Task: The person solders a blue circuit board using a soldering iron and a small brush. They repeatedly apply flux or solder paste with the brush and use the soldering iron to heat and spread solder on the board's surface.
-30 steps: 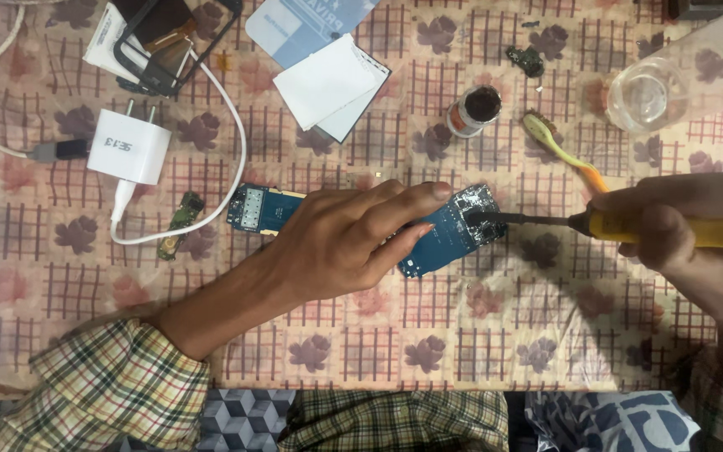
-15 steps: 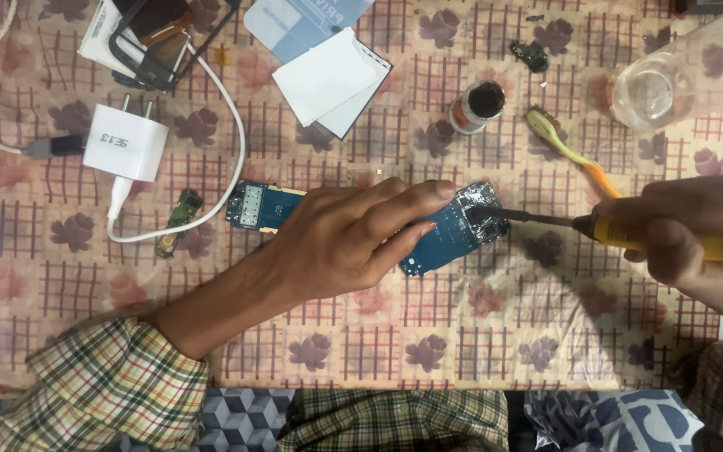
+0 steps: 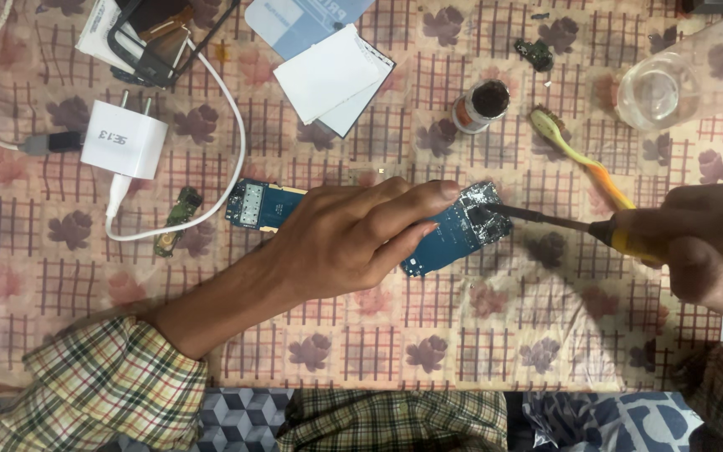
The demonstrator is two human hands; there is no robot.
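A long blue circuit board (image 3: 449,238) lies on the patterned tablecloth (image 3: 479,351) in the middle of the view. My left hand (image 3: 349,243) rests flat on top of it, fingers pointing right, pinning it down and hiding its middle. My right hand (image 3: 700,238) grips the yellow handle of a soldering iron (image 3: 629,236). Its dark metal tip touches the silvery right end of the board.
A white plug charger (image 3: 125,140) with its cable lies at the left, beside a small green board piece (image 3: 176,219). White cards (image 3: 332,77), a small dark jar (image 3: 480,106), a yellow toothbrush (image 3: 579,159) and a clear plastic container (image 3: 671,79) sit farther back.
The soldering iron's tip has stayed on the right end of the board with only slight shifting. My left hand keeps pressing the board.
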